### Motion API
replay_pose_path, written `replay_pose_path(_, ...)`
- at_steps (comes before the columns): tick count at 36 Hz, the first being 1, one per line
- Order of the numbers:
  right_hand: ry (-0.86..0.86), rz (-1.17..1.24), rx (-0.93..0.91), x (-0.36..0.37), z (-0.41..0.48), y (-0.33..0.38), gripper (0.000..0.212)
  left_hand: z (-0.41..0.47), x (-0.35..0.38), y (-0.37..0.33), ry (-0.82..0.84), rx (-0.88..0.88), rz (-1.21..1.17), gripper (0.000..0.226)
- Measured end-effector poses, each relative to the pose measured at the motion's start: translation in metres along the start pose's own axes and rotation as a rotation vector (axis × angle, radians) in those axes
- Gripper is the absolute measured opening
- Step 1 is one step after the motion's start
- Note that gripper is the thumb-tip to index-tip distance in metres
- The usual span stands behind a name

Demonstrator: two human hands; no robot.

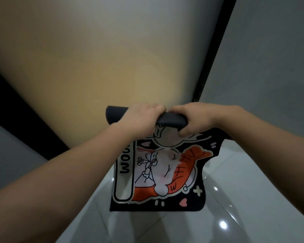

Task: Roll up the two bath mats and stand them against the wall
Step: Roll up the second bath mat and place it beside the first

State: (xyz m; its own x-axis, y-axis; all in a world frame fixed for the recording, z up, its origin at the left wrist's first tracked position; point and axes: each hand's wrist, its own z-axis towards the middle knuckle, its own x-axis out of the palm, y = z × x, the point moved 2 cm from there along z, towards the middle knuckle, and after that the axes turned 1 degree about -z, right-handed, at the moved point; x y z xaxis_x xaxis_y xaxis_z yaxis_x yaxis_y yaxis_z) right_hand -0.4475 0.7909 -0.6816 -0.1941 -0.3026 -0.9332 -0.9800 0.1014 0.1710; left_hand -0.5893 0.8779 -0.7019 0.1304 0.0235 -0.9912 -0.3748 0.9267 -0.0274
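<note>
A black bath mat (158,174) with a white and orange cartoon print hangs in the air in front of me, its top edge curled into a dark roll (172,121). My left hand (140,118) grips the roll from the left and my right hand (195,118) grips it from the right, thumb under the roll. The lower part of the mat hangs loose and unrolled above the floor. Only this one mat is in view.
A frosted glass door panel (98,58) with a black frame (216,50) stands straight ahead. A grey wall (274,67) is on the right. Glossy white floor tiles (235,199) lie below the mat.
</note>
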Motion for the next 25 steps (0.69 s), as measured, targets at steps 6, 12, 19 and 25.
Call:
replay_pose_path(6, -0.068, 0.046, 0.035, 0.008, 0.004, -0.007, 0.028, 0.003, 0.012, -0.003, -0.065, 0.008, 0.088, 0.040)
replay_pose_path(12, -0.287, -0.255, -0.030, 0.014, 0.007, -0.004, 0.029, 0.010, 0.009, 0.003, 0.069, -0.061, 0.032, 0.051)
replay_pose_path(19, -0.475, -0.470, -0.129, 0.027, 0.011, 0.011, 0.022, 0.008, 0.002, 0.011, 0.296, -0.227, -0.298, 0.045)
replay_pose_path(25, -0.254, -0.269, -0.051, 0.028, 0.012, 0.011, 0.046, 0.001, 0.013, 0.013, 0.150, -0.135, -0.079, 0.027)
